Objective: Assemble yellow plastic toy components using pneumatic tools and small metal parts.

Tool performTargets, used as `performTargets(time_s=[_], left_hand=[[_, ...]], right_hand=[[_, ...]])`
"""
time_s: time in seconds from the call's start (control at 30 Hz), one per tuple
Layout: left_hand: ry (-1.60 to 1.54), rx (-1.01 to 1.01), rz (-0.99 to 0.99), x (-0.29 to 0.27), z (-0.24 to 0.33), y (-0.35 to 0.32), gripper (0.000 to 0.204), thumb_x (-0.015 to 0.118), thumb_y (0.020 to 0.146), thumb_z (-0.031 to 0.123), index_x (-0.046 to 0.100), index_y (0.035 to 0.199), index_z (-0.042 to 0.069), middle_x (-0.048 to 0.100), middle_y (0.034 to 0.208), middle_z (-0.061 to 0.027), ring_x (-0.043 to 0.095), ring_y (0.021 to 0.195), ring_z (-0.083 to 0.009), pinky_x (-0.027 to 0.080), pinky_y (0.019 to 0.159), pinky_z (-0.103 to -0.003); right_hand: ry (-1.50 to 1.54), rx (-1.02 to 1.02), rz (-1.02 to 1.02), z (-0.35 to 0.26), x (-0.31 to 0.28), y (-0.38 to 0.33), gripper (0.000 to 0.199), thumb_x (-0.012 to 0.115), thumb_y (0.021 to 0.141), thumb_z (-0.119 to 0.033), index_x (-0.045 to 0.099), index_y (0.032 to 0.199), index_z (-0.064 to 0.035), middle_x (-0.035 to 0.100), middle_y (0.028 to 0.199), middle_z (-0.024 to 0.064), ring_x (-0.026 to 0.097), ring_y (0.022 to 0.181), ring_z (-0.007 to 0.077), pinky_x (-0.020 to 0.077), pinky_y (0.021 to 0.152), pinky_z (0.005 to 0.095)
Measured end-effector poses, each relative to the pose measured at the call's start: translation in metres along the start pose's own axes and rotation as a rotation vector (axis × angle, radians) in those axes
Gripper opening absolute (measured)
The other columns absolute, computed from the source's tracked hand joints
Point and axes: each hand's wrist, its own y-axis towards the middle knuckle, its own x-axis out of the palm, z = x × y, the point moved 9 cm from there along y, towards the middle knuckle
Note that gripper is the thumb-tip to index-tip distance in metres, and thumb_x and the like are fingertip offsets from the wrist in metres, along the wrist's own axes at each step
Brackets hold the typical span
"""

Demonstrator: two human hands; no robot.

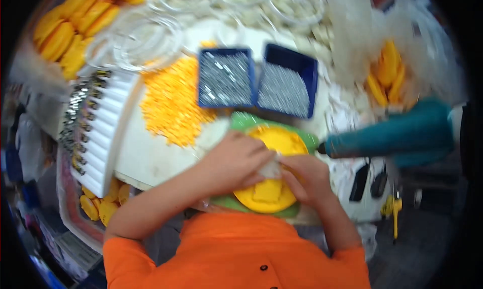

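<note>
A round yellow plastic housing (pixel 259 201) lies in front of me on a green pad (pixel 236 203). My left hand (pixel 241 158) reaches over it from the left, its fingers bent around a small whitish, translucent part (pixel 270 169) at the housing's middle. From the other side my right hand (pixel 309 175) closes on the same part, thumb and fingers bent inward. Blur and the fingers hide the part's exact shape.
Beyond the pad stand two blue bins (pixel 225 77) of metal pins or screws, beside a heap of small yellow pieces (pixel 173 102). A teal power tool (pixel 397 133) points in from the right. A white ribbed tray (pixel 108 128) sits left; clear rings (pixel 148 42) lie behind.
</note>
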Motion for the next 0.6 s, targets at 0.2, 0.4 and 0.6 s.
performTargets(time_s=[0.2, 0.4, 0.6], left_hand=[[-0.054, -0.023, -0.021, 0.012, 0.010, -0.008, 0.052, 0.078, 0.078, 0.032, 0.057, 0.120, 0.008, 0.062, 0.105, -0.0115, 0.060, 0.107, -0.0297, 0.042, 0.096, -0.047], [-0.091, -0.015, 0.045, 0.019, 0.010, -0.010, 0.061, 0.080, 0.073, 0.032, 0.059, 0.124, 0.005, 0.062, 0.105, -0.0115, 0.059, 0.106, -0.0289, 0.039, 0.100, -0.047], [-0.048, -0.040, 0.089, 0.016, 0.001, -0.012, 0.061, 0.081, 0.070, 0.033, 0.062, 0.122, 0.005, 0.062, 0.102, -0.0103, 0.060, 0.103, -0.0272, 0.039, 0.099, -0.047]], right_hand=[[-0.152, 0.039, -0.056, -0.002, 0.011, -0.018, 0.023, 0.069, 0.082, -0.012, 0.070, 0.103, -0.0012, 0.066, 0.099, 0.0171, 0.063, 0.089, 0.0375, 0.0507, 0.080, 0.0475], [-0.146, -0.052, -0.071, 0.002, 0.019, -0.034, 0.030, 0.059, 0.097, -0.011, 0.068, 0.124, -0.0001, 0.067, 0.114, 0.0208, 0.064, 0.102, 0.0377, 0.0501, 0.093, 0.0445], [-0.118, 0.016, -0.121, 0.007, 0.031, -0.030, 0.032, 0.060, 0.096, -0.014, 0.068, 0.124, -0.0005, 0.061, 0.121, 0.0243, 0.058, 0.111, 0.0417, 0.0456, 0.097, 0.0483]])
